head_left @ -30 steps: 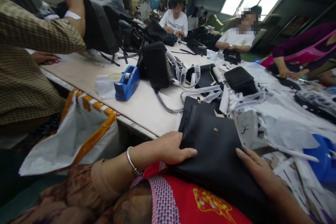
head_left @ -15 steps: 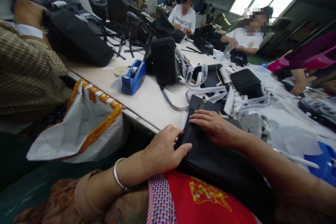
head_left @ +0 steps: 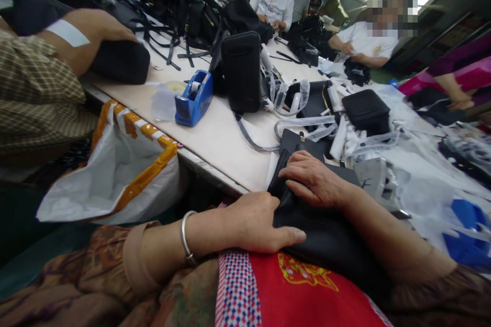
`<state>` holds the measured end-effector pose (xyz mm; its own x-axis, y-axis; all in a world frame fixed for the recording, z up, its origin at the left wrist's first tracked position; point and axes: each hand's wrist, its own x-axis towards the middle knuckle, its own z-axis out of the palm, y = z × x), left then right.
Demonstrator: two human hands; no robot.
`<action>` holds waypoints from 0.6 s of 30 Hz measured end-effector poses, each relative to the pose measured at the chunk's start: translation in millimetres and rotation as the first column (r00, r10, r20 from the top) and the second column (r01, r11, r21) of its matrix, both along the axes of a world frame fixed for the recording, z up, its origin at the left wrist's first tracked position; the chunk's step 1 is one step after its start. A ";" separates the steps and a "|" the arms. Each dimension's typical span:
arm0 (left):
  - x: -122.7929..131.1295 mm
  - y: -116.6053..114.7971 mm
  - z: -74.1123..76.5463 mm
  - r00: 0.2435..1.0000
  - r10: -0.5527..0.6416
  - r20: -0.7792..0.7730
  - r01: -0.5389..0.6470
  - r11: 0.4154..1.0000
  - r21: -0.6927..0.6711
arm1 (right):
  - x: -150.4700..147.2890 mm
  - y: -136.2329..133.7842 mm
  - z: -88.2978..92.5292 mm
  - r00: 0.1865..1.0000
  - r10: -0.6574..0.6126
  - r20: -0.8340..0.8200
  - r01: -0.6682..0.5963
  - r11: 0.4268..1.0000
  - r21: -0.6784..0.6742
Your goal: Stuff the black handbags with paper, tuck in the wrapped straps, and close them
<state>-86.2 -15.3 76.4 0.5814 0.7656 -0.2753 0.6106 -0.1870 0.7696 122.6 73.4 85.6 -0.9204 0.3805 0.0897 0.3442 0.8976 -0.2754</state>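
Note:
A black leather bag (head_left: 333, 230) lies across my lap against the table edge, its far end on the tabletop. My left hand (head_left: 257, 222) is closed round the bag's left edge, thumb on top and the other fingers hidden beneath. On the bag's upper side, my right hand (head_left: 316, 181) presses with its fingers bent and drawn together, gripping the leather. Just beyond my right hand is a black flap with a gold-coloured clasp (head_left: 302, 136). A red apron (head_left: 303, 296) with a yellow print is under the bag.
A blue tape dispenser (head_left: 194, 98) and an upright black bag (head_left: 241, 71) stand on the table (head_left: 230, 153). White wrapping and straps (head_left: 307, 122) lie right of them. An open white sack (head_left: 134, 184) hangs at the left edge. Co-workers sit around, one in checked sleeves (head_left: 34, 92).
My left thumb has slid right over the bag, and my right fingers have curled from flat. The neighbour's arm at left has reached further over a black bag. The view has tipped down.

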 end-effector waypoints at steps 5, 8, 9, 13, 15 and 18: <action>4.4 12.3 -15.4 0.997 -0.063 0.055 0.068 0.992 -0.108 | -8.2 -0.2 -15.4 0.997 0.010 -0.078 -0.016 0.996 -0.084; -1.7 14.3 -30.7 0.987 -0.035 0.154 0.065 0.979 -0.193 | -6.4 -3.4 -15.5 0.988 0.078 -0.132 -0.108 0.965 -0.238; -4.0 13.9 -35.6 0.982 -0.027 0.187 0.067 0.975 -0.213 | -4.9 -4.4 -14.5 0.986 0.100 -0.132 -0.134 0.952 -0.277; -9.8 10.9 -49.3 0.960 -0.026 0.280 0.102 0.960 -0.262 | -0.3 -4.3 -11.1 0.986 0.151 -0.076 -0.168 0.926 -0.338; -10.3 9.9 -51.1 0.955 -0.022 0.296 0.109 0.953 -0.281 | -0.3 -2.4 -10.7 0.986 0.162 -0.038 -0.166 0.925 -0.343; -10.1 8.8 -45.9 0.963 0.000 0.270 0.080 0.955 -0.286 | -1.5 0.0 -9.8 0.987 0.160 0.016 -0.144 0.922 -0.361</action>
<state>-96.3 -6.5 30.6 0.6920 0.6494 -0.3152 0.3748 0.0500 0.9258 121.1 73.4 75.8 -0.9696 0.2348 -0.0683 0.2306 0.7850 -0.5750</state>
